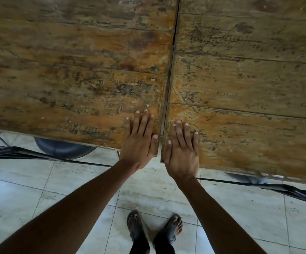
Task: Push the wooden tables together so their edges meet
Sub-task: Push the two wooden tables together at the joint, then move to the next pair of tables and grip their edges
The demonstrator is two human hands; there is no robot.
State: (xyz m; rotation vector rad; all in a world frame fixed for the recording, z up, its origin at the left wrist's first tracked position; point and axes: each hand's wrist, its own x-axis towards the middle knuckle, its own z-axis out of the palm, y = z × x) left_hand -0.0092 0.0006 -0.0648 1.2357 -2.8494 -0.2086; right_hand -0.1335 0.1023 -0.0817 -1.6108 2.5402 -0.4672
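Observation:
Two worn wooden tables fill the upper view, the left table and the right table. A thin dark seam runs between their facing edges, slightly wider toward the far end. My left hand lies flat, fingers spread, on the near right corner of the left table. My right hand lies flat on the near left corner of the right table, its thumb beside the seam. Neither hand holds anything.
Pale floor tiles lie below the tables' near edges. Dark stool seats sit under the left table, with a black metal frame under the right one. My sandalled feet stand close to the seam.

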